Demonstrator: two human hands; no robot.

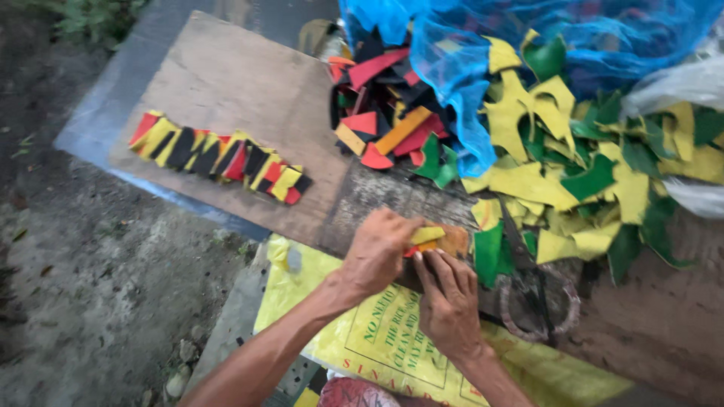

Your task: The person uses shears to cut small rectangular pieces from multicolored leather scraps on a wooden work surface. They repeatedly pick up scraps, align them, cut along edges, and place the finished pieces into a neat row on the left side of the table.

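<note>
Yellow, red and orange scraps form a small stack [431, 240] at the near edge of the counter [226, 83], a worn wooden board; the left hand [377, 252] is closed over the stack from the left, fingers curled on top of a yellow strip; the right hand [449, 301] lies just beside it, fingertips pressed to the stack's near side, fingers bent and gripping its edge; the two hands touch at the stack; how many pieces the stack holds cannot be told, since the fingers cover most of it. Scissors [537, 298] with dark blades and ringed handles lie flat on the counter just right of the right hand, touched by neither hand. A row of finished pieces [219, 157], striped red, yellow and black, lies overlapped on the far left of the counter, well apart from the hands. A loose heap of red, black and orange offcuts [381, 113] sits beyond the hands, partly under a blue net bag [452, 68]; a larger heap of yellow and green offcuts [588, 173] spreads to the right of it, its nearest green piece just beside the stack. A yellow printed sack [392, 339] hangs below the counter's near edge, under both forearms; bare grey ground [98, 286] lies to the left.
</note>
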